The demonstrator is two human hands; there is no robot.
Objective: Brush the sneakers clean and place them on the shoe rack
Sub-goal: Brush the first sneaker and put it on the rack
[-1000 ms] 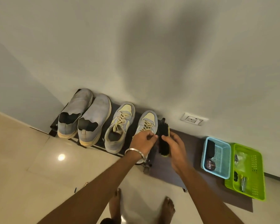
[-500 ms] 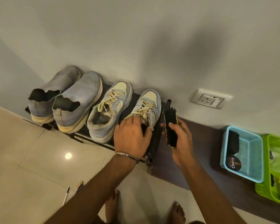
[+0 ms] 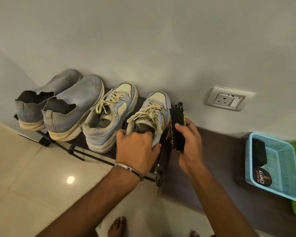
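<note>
Four shoes on a low black shoe rack (image 3: 79,152) against the wall, toes to the wall. Left: grey slip-on pair (image 3: 61,106), side by side. Next: laced sneaker (image 3: 108,117), pale grey with cream laces. Rightmost sneaker (image 3: 154,110) at the rack's right end, left hand (image 3: 137,147) gripping its heel collar. Right hand (image 3: 189,142) grips black brush (image 3: 177,127) just beside it. Blue basket (image 3: 278,190), well apart, on dark mat (image 3: 220,168).
</note>
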